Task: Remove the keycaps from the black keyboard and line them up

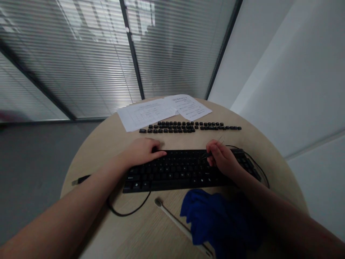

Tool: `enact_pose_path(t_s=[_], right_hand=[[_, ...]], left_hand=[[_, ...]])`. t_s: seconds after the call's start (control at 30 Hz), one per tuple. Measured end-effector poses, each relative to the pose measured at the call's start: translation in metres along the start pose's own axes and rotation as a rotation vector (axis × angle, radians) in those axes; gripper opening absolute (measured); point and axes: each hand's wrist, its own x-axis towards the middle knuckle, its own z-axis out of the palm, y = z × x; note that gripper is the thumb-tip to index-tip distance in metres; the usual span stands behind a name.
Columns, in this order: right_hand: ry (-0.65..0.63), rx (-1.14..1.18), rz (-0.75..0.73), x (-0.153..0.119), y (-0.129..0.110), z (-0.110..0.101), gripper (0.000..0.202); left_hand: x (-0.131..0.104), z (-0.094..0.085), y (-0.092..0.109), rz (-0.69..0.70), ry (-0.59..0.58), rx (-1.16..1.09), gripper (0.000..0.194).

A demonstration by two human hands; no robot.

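A black keyboard lies across the table, tilted slightly in my view. My left hand grips its far left part, the thumb on top and the fingers curled at the back edge. Over the right half of the keys, my right hand pinches a wire keycap puller, its dark lower end down at the keys and thin wires sticking out above the fingers. Whether a key is caught in it is too dark to tell. Several loose black keycaps stand in rows beyond the keyboard.
Two printed paper sheets lie at the round table's far side. In front of the keyboard are a toothbrush and a crumpled blue cloth. A cable with a USB plug runs at the left, under my forearm.
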Motion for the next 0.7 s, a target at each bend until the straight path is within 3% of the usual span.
enact_pose_path(t_s=[0.7], right_hand=[[-0.029,0.02,-0.087,0.0009,0.0067,-0.0004,0.06]], left_hand=[[0.0001,0.0021,-0.0019,-0.015,0.029,-0.034,0.046]])
